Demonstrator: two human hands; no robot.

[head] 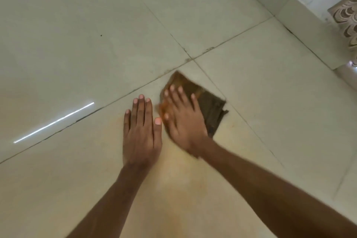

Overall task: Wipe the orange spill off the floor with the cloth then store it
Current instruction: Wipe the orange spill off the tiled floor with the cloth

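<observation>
A folded brown cloth (211, 107) lies flat on the pale floor tiles, its near-left part stained orange. My right hand (182, 120) presses flat on top of it, fingers spread, covering its left half. My left hand (142, 131) rests flat on the bare floor just left of the cloth, fingers together, holding nothing. A faint orange smear (179, 179) spreads over the tile under and behind both hands, toward me. A denser orange patch (162, 109) shows at the cloth's left edge, beside my right thumb.
Tile joints (191, 60) cross just beyond the cloth. A white wall base (301, 15) runs along the far right, with a patterned brown object (347, 21) at the right edge. A bright light reflection (54, 121) streaks the floor at left.
</observation>
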